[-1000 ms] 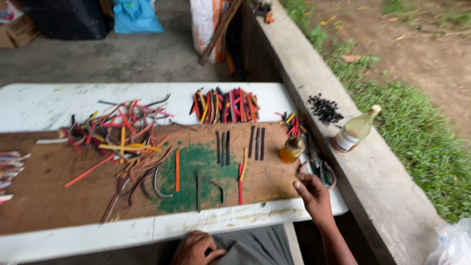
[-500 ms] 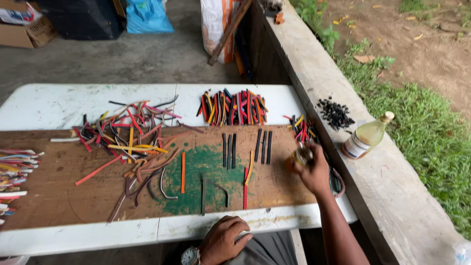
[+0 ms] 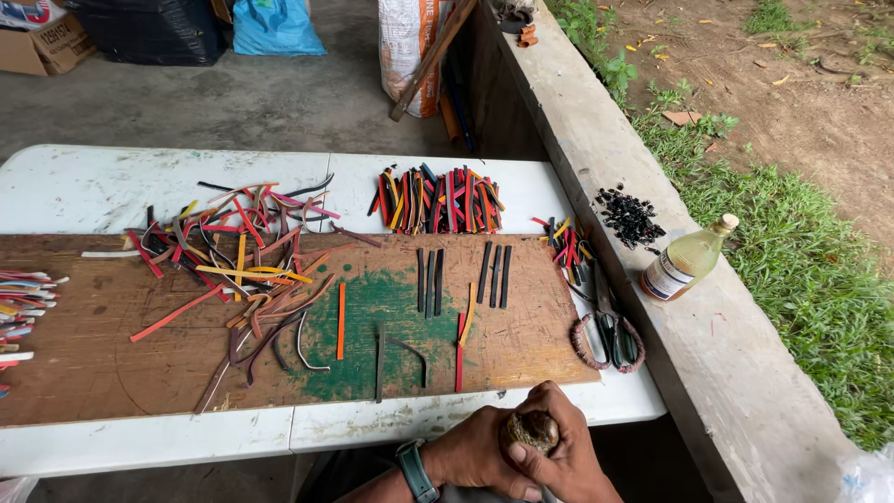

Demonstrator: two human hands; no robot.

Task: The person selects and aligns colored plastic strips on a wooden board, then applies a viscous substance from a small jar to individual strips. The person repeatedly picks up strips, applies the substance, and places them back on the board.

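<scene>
Both hands together at bottom edge of frame, below near rim of white folding table [image 3: 112, 186]. Left hand [image 3: 475, 456], watch at wrist, cupped around a small round brown container [image 3: 533, 430]; right hand [image 3: 563, 456] closed over it from the other side, thumb on the domed top. Container clasped by both, held off the table.

Packages: cardboard box [image 3: 33, 42] far left on floor; black bag [image 3: 149, 28] beside it; blue plastic bag [image 3: 275, 26] next; white sack [image 3: 410, 51] upright against the low concrete wall [image 3: 596, 140], wooden stick leaning across it. One bottle [image 3: 684, 263] of pale yellow liquid, white label, lying tilted on wall top.

Counts: five dark strips [image 3: 461, 275] laid parallel on brown board [image 3: 74, 345], three plus two; one orange strip upright left of green patch. One tangled pile of coloured strips [image 3: 233, 247] on board's left; one sorted bundle [image 3: 438, 200] behind board; another at far left edge. Scissors [image 3: 610, 331] inside a woven ring. Heap of small black bits [image 3: 630, 216] on wall.

Concrete floor behind; grass and bare soil beyond wall.
</scene>
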